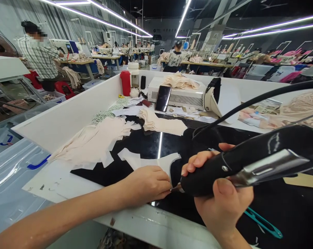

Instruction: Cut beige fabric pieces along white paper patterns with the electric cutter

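Right hand [223, 199]: fingers wrapped around a black handheld tool [270, 152]; long axis slanting from upper right to lower left, metal tip [177, 187] pointing at the left hand [148, 185]. Left fingers: drawn together at the edge of a pale piece [146, 162] on the tabletop [60, 183]; whether pinching, we cannot tell. Step, we judge: tip work at that edge; next move calls for steadiness. Beyond: stacked pale pieces [164, 124].

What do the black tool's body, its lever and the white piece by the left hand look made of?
Tool body: probably plastic, smooth black with soft sheen. Lever: likely polished metal, from bright silvery reflections. White piece: perhaps thin fabric, matte without glare; paper possible.
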`<state>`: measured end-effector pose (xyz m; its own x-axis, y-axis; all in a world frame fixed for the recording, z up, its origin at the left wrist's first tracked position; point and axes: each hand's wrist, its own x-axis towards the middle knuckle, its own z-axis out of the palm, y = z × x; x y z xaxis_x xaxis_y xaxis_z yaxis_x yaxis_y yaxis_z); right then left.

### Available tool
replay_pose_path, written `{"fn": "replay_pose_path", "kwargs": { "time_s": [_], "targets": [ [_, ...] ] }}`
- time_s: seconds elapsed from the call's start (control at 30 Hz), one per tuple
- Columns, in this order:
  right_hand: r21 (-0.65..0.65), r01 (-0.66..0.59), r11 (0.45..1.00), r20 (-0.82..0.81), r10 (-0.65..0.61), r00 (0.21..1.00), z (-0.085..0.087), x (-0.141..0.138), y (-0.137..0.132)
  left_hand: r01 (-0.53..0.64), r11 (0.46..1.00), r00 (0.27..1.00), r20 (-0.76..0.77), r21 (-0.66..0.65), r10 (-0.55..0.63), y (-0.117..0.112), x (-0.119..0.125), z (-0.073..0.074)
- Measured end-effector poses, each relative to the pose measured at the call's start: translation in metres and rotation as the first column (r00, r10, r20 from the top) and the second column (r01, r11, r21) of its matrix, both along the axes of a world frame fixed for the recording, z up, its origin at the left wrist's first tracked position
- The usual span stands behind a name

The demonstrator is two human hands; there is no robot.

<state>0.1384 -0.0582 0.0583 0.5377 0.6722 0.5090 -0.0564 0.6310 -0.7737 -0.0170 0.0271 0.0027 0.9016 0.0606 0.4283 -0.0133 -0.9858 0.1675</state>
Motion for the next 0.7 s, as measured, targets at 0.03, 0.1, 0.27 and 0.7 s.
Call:
{"fn": "replay_pose_path", "kwargs": {
  "time_s": [0.03,0.1,0.27,0.7],
  "targets": [
    [0.004,-0.001,1.0,0.007,0.001,1.0,0.0,0.0,0.0,0.007,1.0,1.0,0.006,-0.007,-0.007,0.0,-0.001,0.001],
    [0.006,-0.004,1.0,0.014,0.004,1.0,0.0,0.0,0.0,0.016,0.999,1.0,0.023,-0.034,-0.015,0.001,-0.003,0.002],
    [0.002,-0.01,1.0,0.012,0.01,1.0,0.002,0.001,-0.001,-0.025,0.983,0.997,0.069,-0.181,0.038,0.005,-0.01,0.007],
    [-0.049,0.035,0.998,0.036,-0.033,0.999,0.0,0.002,-0.003,-0.09,0.966,0.995,0.023,-0.242,0.099,0.009,0.004,0.003]
  ]
}}
